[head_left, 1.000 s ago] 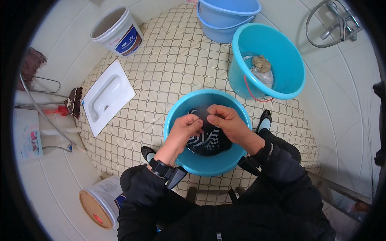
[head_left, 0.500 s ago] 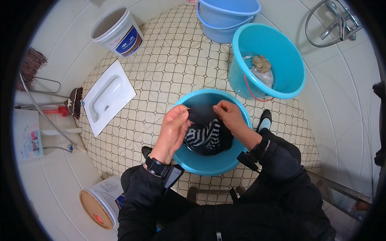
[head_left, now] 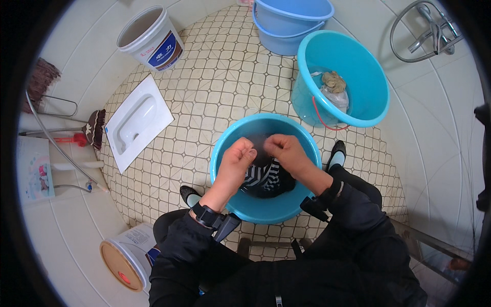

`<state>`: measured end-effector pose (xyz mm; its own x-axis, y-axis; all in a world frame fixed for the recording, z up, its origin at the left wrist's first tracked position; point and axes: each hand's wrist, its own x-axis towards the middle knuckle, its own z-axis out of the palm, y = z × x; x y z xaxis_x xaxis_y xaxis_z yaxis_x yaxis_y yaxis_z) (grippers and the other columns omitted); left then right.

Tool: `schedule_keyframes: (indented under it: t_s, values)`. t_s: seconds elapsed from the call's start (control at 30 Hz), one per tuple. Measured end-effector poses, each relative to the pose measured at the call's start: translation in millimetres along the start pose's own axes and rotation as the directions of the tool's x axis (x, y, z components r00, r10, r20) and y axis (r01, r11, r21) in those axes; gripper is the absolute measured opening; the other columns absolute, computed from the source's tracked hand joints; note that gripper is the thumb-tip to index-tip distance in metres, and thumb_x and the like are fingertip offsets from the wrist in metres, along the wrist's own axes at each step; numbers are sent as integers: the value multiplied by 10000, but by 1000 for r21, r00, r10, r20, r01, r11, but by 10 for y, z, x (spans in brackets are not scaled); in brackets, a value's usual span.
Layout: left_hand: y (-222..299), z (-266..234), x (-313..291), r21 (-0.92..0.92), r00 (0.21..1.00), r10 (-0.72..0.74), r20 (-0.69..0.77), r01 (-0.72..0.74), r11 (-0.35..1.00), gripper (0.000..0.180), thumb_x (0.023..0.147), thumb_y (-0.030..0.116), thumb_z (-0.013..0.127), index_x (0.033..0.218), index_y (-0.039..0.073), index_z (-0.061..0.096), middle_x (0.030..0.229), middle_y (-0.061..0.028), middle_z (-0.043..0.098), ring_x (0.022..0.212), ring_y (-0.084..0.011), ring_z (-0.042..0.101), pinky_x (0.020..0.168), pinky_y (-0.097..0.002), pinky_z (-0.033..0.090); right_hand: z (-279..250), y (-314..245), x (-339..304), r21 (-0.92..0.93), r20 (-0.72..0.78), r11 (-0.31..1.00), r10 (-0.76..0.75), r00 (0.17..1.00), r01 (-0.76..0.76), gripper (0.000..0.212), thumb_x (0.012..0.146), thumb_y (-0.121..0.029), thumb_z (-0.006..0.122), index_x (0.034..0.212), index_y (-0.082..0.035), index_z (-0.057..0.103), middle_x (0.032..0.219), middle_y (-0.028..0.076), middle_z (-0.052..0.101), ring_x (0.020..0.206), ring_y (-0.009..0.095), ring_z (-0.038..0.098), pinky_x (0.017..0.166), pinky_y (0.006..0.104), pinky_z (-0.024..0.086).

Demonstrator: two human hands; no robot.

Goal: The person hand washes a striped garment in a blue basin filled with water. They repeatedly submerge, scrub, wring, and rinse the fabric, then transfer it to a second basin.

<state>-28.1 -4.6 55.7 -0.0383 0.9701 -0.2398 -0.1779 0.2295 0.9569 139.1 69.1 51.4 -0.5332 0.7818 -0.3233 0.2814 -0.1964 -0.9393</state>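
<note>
A round turquoise basin stands on the floor between my feet. In it lies a dark garment with grey-white stripes. Above the basin, a thin sheer black cloth hangs between my hands, and its exact kind I cannot make out. My left hand pinches its left side between thumb and bent fingers. At its right side my right hand is closed in a similar pinch. Only a narrow part of the cloth shows; the rest is hidden by my fingers or blends with the dark garment below.
Right of the basin stands a tall turquoise bucket with a beige cloth inside. Blue buckets are behind it. A squat toilet and a white bucket are at left, a lidded bucket near left.
My hands have come closer together, mostly by my left hand shifting right. The sheer black cloth, spread wide before, is now gathered into a narrower span between them.
</note>
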Motion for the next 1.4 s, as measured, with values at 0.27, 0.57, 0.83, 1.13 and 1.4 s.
schedule_keyframes:
  t_s: [0.27, 0.57, 0.83, 1.13, 1.4]
  values:
    - [-68, 66, 58, 371, 964, 193, -182, -115, 921, 181, 807, 2, 657, 799, 39, 479, 712, -25, 481, 646, -129, 455, 587, -269, 398, -243, -264, -51, 849, 240, 497, -62, 969, -178, 209, 948, -254, 560, 951, -49, 598, 770, -13, 529, 672, 95, 458, 663, 255, 401]
    - [43, 79, 23, 267, 995, 93, 26, -97, 959, 155, 770, -35, 696, 884, 11, 602, 715, 22, 542, 665, -43, 474, 586, -207, 399, -147, -326, -115, 489, 218, 871, -73, 973, -44, 216, 955, -265, 556, 833, -89, 587, 705, -72, 468, 628, 32, 411, 568, 192, 341]
    - [152, 25, -57, 46, 981, 129, -148, -123, 991, 89, 900, 91, 613, 902, 4, 631, 745, 42, 558, 659, -25, 442, 579, -185, 353, -60, -278, -78, 318, 51, 948, -43, 998, 25, 157, 900, -207, 631, 863, -63, 582, 700, -50, 507, 627, 42, 438, 561, 212, 356]
    - [340, -125, -47, -576, 953, -304, 7, 252, 778, 225, 935, 232, 577, 1005, 19, 581, 951, -54, 634, 828, -132, 615, 747, -282, 524, -34, -205, -42, 156, 67, 987, -52, 996, 41, 85, 891, -153, 613, 920, -88, 567, 822, -52, 560, 740, 41, 520, 636, 214, 431]
    - [64, -144, 57, 162, 977, -186, -101, 200, 966, 218, 752, -42, 673, 776, 62, 483, 710, 26, 523, 665, -81, 504, 576, -235, 406, -47, -210, -49, 607, 214, 760, 128, 969, -234, 127, 943, -278, 553, 908, -159, 583, 811, -69, 564, 758, 44, 511, 659, 218, 415]
